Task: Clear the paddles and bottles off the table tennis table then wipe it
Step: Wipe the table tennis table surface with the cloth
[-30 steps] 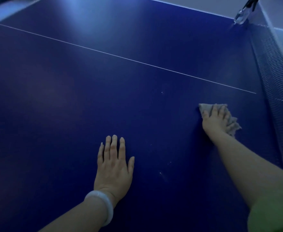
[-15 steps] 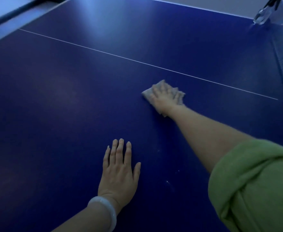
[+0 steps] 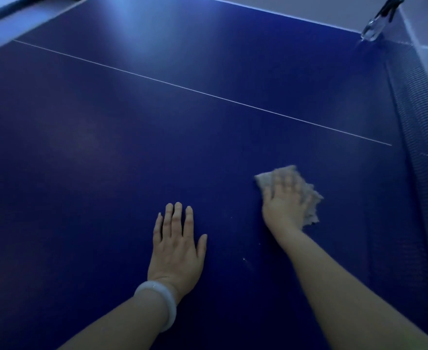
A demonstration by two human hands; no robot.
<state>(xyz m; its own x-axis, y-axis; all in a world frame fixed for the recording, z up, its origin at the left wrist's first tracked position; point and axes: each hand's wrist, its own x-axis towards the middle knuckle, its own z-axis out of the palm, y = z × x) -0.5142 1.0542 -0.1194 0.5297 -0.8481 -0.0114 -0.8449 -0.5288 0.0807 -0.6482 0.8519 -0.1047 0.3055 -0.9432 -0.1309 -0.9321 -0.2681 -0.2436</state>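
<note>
Head view, cleared: no paddles or bottles show on the blue desk point(image 3: 106, 173).
Wiping: right hand point(image 3: 285, 207) presses flat on a grey cloth point(image 3: 309, 198) near the net point(image 3: 420, 137).
Support: left hand point(image 3: 176, 245) spread flat on the desk.
Left: probably more surface to wipe; small specks point(image 3: 245, 260) lie between the 2 hands.

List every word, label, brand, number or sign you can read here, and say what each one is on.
None: no readable text shows in this view.
The table tennis table bears only a thin white line, no lettering.
The cloth under the right hand is plain.
The bracelet at the left hand is unmarked.
The net clamp is too blurred to show any label.
</note>
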